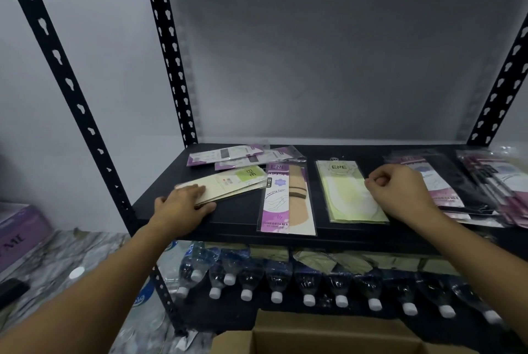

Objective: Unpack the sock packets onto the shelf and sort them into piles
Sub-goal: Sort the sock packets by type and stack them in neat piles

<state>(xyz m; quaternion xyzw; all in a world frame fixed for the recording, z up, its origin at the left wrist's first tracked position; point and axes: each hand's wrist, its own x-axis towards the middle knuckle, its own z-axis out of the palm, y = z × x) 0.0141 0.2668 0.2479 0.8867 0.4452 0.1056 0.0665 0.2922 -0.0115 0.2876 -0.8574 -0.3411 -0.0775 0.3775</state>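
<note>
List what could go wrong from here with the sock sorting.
1. The purple-and-tan packet lies close to the front edge of the shelf; a passing arm might knock it off.
2. The cream packets under the left hand sit fanned and askew; they could slide apart.

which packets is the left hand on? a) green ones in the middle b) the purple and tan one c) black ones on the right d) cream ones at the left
d: the left hand lies on the near end of the cream packets, well left of the green ones.
</note>
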